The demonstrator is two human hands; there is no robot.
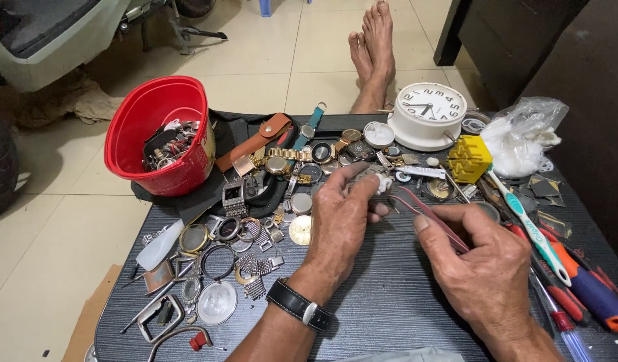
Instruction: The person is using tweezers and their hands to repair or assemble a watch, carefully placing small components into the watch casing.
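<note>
- Small white part (384,182), center frame, is pinched in the left hand (342,221) fingertips.
- Pink tweezers (426,213) are gripped by the right hand (486,268), tips aimed at it.
- Watch bits are scattered over the black table (389,302).

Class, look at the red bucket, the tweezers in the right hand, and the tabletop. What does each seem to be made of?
Red bucket: probably plastic, evenly coloured and softly glossy.
Tweezers, in the right hand: likely metal, thin with a reddish sheen.
Tabletop: dark wood-grain laminate, perhaps, showing fine parallel streaks.

Clear plastic bag (523,134), crumpled, right of clock (427,114)
</note>
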